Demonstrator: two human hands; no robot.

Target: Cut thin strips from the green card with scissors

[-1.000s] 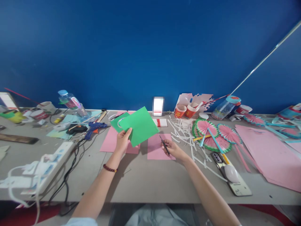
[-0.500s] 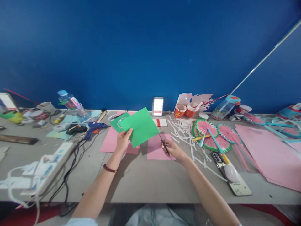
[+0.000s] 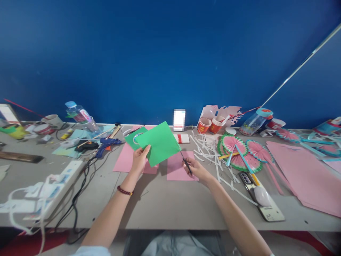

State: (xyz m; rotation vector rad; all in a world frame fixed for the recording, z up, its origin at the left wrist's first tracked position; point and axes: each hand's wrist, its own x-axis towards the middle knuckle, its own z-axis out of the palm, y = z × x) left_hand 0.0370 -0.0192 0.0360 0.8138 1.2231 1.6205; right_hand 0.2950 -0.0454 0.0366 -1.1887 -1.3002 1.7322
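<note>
A green rectangular paper sheet [image 3: 161, 144] is being pinched by the left hand [image 3: 140, 159]; slim dark metal scissors [image 3: 187, 165], aimed toward its corner at eleven o'clock, are being gripped by the right hand [image 3: 197, 169].

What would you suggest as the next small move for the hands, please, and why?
I would probably make a small snip with the scissors at the green sheet's right corner: the right hand holds them with their tips seemingly at that corner, while the left hand grips the sheet well away from it.
</note>
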